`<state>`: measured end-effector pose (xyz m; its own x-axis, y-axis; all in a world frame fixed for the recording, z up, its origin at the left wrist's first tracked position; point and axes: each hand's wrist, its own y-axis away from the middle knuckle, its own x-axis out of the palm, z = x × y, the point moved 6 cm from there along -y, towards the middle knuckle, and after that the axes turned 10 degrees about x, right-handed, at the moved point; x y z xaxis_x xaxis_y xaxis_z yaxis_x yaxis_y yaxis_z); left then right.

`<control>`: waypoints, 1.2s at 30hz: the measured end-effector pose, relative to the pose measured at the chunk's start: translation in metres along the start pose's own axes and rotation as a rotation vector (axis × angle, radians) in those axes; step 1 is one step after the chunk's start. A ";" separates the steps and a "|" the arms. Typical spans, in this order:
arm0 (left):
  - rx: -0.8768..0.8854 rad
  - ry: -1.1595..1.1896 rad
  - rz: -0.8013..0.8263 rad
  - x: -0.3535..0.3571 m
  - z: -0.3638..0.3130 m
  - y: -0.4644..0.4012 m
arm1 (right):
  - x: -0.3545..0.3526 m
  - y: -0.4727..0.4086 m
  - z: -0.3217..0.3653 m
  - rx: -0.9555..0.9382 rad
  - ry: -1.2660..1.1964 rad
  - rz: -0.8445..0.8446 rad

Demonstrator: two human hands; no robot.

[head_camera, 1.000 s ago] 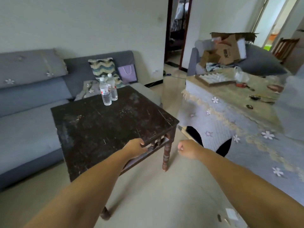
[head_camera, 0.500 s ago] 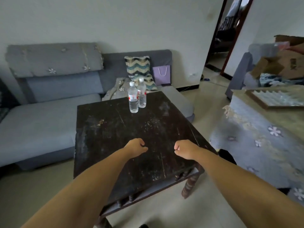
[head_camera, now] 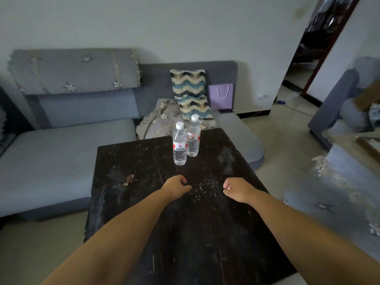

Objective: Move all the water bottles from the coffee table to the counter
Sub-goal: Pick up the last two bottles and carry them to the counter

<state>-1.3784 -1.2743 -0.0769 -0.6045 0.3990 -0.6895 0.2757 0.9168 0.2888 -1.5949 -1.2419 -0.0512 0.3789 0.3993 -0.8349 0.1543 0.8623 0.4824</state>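
Note:
Two clear water bottles with white caps and red-and-white labels stand upright side by side near the far edge of the dark scratched coffee table (head_camera: pixel 127 202): the nearer bottle (head_camera: pixel 180 145) on the left, the farther bottle (head_camera: pixel 193 136) just right of it. My left hand (head_camera: pixel 176 185) hovers over the table's middle, fingers curled shut, holding nothing, a short way in front of the nearer bottle. My right hand (head_camera: pixel 236 189) is a loose fist beside it, also with nothing in it.
A grey sofa (head_camera: pixel 61 153) wraps behind and left of the table, with a zigzag cushion (head_camera: pixel 191 93), a crumpled cloth (head_camera: pixel 162 120) and a purple paper bag (head_camera: pixel 221 97). A cloth-covered surface (head_camera: pixel 345 194) lies at right. A doorway (head_camera: pixel 314 44) opens at the back right.
The view has swung left and closer over the table. Both fists now hang above the tabletop, nearer the bottles. The bottles have not moved.

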 end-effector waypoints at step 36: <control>-0.271 0.616 -0.517 0.003 0.075 -0.175 | 0.004 -0.256 0.078 -0.071 -0.799 0.015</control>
<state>-1.3720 -1.4345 -0.1794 -0.9260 -0.2060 -0.3164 -0.2884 0.9268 0.2405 -1.5614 -1.4857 -0.1578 0.9233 0.0901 -0.3735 0.0960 0.8872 0.4514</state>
